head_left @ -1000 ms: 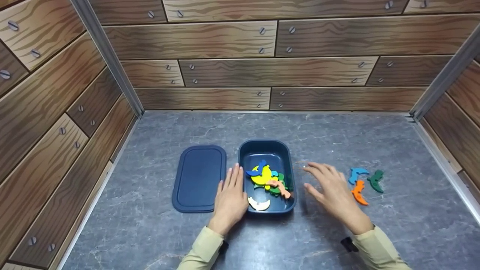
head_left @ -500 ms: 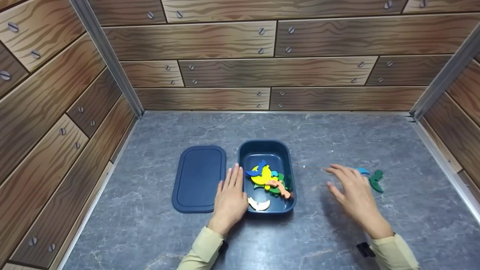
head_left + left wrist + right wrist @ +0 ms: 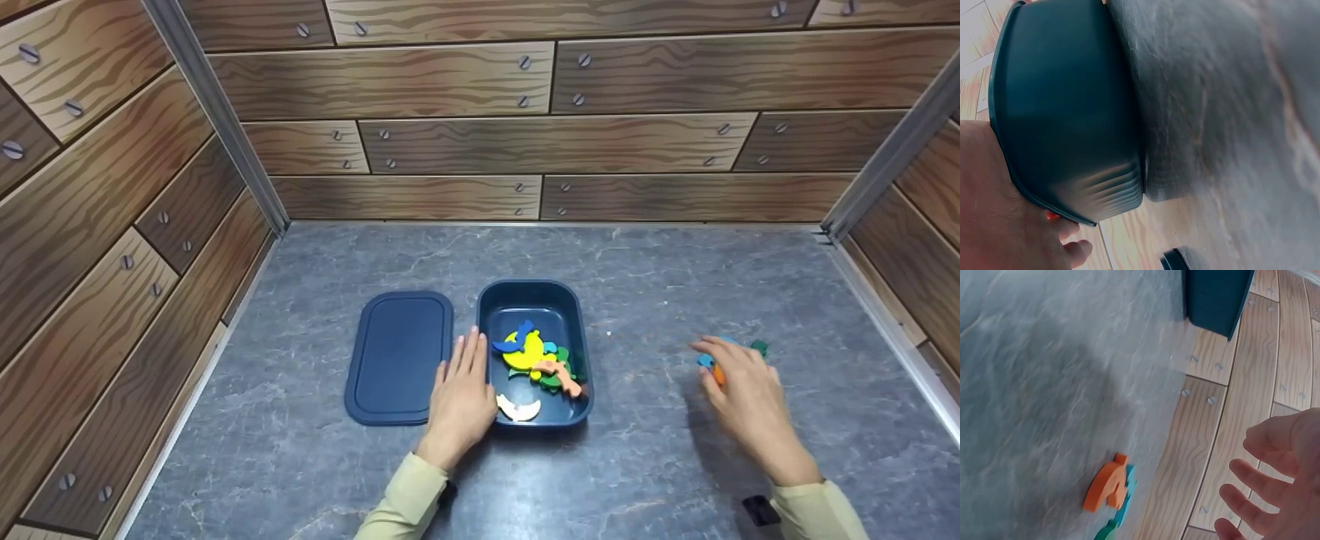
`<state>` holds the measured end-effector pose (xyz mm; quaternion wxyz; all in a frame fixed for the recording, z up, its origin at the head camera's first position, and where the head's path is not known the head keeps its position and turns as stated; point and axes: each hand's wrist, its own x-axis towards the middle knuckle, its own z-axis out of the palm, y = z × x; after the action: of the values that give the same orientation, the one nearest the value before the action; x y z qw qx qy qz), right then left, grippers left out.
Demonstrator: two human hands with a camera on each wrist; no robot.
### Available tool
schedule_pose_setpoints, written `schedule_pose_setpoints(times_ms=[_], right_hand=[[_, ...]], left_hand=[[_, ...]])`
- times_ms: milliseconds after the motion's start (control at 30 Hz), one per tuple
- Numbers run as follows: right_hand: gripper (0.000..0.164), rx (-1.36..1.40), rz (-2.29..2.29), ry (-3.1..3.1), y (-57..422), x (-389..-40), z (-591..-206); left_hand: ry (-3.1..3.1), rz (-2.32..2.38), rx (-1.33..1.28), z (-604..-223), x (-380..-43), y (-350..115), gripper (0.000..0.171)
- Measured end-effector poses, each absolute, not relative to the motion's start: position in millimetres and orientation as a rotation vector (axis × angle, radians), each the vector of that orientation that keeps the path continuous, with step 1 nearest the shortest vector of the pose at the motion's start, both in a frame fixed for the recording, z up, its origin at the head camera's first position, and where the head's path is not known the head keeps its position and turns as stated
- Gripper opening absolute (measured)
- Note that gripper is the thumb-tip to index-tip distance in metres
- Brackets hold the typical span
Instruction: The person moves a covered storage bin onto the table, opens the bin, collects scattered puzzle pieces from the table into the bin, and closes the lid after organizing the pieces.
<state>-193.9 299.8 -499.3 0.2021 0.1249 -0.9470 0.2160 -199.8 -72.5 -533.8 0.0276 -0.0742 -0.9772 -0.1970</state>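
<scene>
My left hand [image 3: 461, 397] rests with straight fingers along the left side of a dark blue box [image 3: 587, 367]. In the left wrist view the hand lies at the box's rim, beside its outer wall [image 3: 1072, 107]. Inside the box lie several flat curved toy pieces: yellow [image 3: 517, 358], blue [image 3: 513, 345], peach [image 3: 564, 377], cream [image 3: 519, 409] and green. My right hand [image 3: 754, 397] hovers over three more pieces, an orange one [image 3: 1107, 484], a light blue one [image 3: 1123, 509] and a green one [image 3: 1107, 531]. Its fingers are loosely bent, apart from these pieces.
A matching dark blue lid [image 3: 397, 360] lies flat on the grey marbled table [image 3: 637, 277], left of the box. Wood-patterned walls [image 3: 450, 82] stand at the back and both sides, with metal rails along the corners.
My right hand has moved right, from beside the box to above the three loose pieces, now partly covering them. The left hand, box and lid have stayed put.
</scene>
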Motion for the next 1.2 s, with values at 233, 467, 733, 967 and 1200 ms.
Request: schedule_pose_setpoints(times_ms=[233,467,733,967,1200], right_hand=[[0.046,0.332,0.564,-2.676,316,-193,-509],[0.045,0.225,0.539,-2.806,327,-196,-517],[0.044,0.088,0.541,-2.963,332,-199,-524],[0.051,0.046,0.576,-3.062,334,-202,-526],[0.055,0.046,0.593,-3.101,335,-204,-529]], left_hand=[[-3.026,-0.594,-0.219,-534,-200,-72,0.065],[-3.021,-0.598,-0.22,-534,-200,-72,0.065],[-3.015,-0.594,-0.217,-534,-199,-72,0.065],[-3.004,-0.607,-0.219,-533,-199,-72,0.065],[-2.984,-0.624,-0.236,-532,-198,-72,0.064]])
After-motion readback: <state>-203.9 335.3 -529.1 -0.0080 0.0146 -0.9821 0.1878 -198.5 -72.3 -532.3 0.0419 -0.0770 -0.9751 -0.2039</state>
